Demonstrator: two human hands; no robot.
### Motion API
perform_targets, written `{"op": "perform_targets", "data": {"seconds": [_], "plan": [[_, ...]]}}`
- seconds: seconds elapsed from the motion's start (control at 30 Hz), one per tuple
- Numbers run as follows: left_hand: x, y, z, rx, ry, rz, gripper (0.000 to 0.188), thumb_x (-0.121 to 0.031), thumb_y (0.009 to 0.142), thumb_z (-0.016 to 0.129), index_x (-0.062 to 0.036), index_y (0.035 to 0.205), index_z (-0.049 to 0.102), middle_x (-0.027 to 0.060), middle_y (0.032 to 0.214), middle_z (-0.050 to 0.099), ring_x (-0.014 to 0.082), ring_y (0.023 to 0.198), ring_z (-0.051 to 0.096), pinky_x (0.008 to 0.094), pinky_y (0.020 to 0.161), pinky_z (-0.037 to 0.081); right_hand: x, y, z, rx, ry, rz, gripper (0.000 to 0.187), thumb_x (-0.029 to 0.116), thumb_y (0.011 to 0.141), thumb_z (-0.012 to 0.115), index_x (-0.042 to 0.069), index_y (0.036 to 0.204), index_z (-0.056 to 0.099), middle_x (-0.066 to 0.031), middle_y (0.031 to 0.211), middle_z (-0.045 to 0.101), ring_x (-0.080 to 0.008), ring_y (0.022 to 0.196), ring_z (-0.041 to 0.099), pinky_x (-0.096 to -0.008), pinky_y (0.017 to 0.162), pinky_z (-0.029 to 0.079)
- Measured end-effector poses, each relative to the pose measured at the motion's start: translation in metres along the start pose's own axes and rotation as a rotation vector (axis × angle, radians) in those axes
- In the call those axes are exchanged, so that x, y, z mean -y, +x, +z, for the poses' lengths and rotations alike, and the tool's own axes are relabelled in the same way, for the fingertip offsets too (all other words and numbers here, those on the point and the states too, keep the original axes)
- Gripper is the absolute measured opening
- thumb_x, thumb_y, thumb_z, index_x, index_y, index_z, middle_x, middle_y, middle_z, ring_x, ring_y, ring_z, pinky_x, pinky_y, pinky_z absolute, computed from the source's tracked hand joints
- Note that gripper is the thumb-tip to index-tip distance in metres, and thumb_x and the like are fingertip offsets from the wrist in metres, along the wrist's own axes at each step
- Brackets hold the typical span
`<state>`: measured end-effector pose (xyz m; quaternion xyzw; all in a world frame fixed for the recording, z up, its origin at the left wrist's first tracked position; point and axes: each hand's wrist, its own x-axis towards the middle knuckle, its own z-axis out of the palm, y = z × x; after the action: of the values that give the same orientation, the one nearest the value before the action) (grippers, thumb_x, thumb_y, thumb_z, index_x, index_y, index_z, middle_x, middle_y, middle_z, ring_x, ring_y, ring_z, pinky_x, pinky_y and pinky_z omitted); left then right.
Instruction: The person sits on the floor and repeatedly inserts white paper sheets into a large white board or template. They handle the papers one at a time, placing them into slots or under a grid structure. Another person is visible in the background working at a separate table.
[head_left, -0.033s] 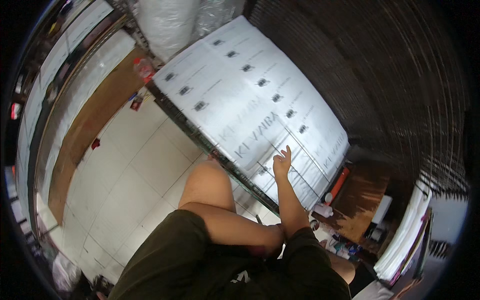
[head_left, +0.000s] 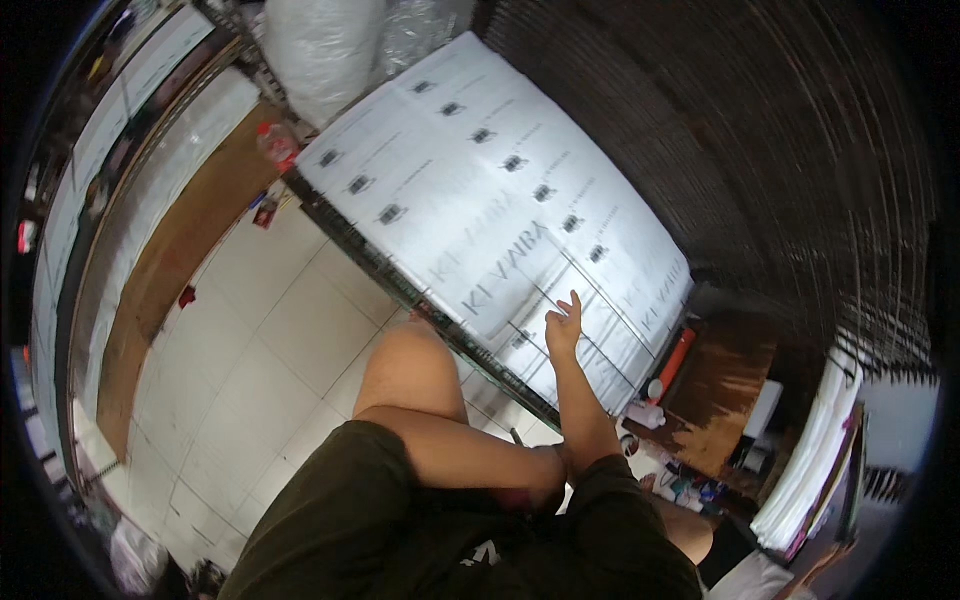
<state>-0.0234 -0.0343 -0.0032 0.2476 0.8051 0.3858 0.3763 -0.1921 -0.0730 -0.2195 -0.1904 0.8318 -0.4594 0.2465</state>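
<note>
My right hand (head_left: 565,320) is raised over a large white sheet (head_left: 430,170) printed with dark marks. Its fingers are apart, one or two pointing up, with nothing between them; whether it touches the sheet I cannot tell. Thin dark lines (head_left: 590,290) cross the sheet around it. What looks like my left forearm (head_left: 480,450) lies folded across my body toward my right elbow; the left hand's fingers are hidden there. Beyond that forearm a bare bent knee (head_left: 410,370) sticks up beside the sheet's dark green edge (head_left: 390,270).
Plastic-wrapped white bundles (head_left: 325,55) stand behind the sheet, with a clear, red-capped bottle (head_left: 277,145) at its far left corner. Dark ribbed shutters (head_left: 720,130) rise on the right. A worn wooden board (head_left: 725,385) and small bottles (head_left: 645,414) lie near right; pale floor tiles (head_left: 250,360) spread left.
The surroundings have shifted slightly left in the view. My right hand keeps its pose above the sheet.
</note>
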Motion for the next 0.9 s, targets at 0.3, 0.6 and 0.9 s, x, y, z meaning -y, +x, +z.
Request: {"op": "perform_targets", "data": {"seconds": [0.3,0.6,0.9], "plan": [[0.017,0.049,0.003,0.065,0.214,-0.006,0.066,-0.063,0.061,0.074,-0.0104,0.102,0.072,0.0113,0.1,0.07,0.0303,0.094,0.066,0.0421,0.084,0.051,0.085,-0.083,-0.24,0.077,-0.356,-0.265,0.068,0.0,0.075,0.06,0.009,0.14,0.04,-0.0112,0.098,0.067,-0.017,0.083,0.065,-0.029,0.067,0.05],[0.04,0.053,-0.009,-0.003,0.34,-0.052,0.076,-0.069,0.07,0.064,-0.0018,0.103,0.066,0.0214,0.097,0.067,0.0377,0.095,0.064,0.046,0.08,0.051,0.167,-0.206,-0.452,-1.035,-0.421,-0.481,0.053,0.003,0.076,0.064,0.005,0.129,0.053,-0.0067,0.098,0.064,-0.0158,0.091,0.06,-0.0315,0.076,0.048],[0.044,0.063,-0.013,-0.135,0.264,-0.046,0.068,-0.066,0.071,0.066,-0.0009,0.086,0.057,0.0152,0.088,0.063,0.0332,0.087,0.062,0.0413,0.072,0.048,0.097,-0.302,-0.709,-1.923,-0.546,-0.037,0.096,0.013,0.07,0.077,0.01,0.148,0.021,-0.0196,0.133,0.042,-0.0266,0.105,0.054,-0.0372,0.09,0.044]]}}
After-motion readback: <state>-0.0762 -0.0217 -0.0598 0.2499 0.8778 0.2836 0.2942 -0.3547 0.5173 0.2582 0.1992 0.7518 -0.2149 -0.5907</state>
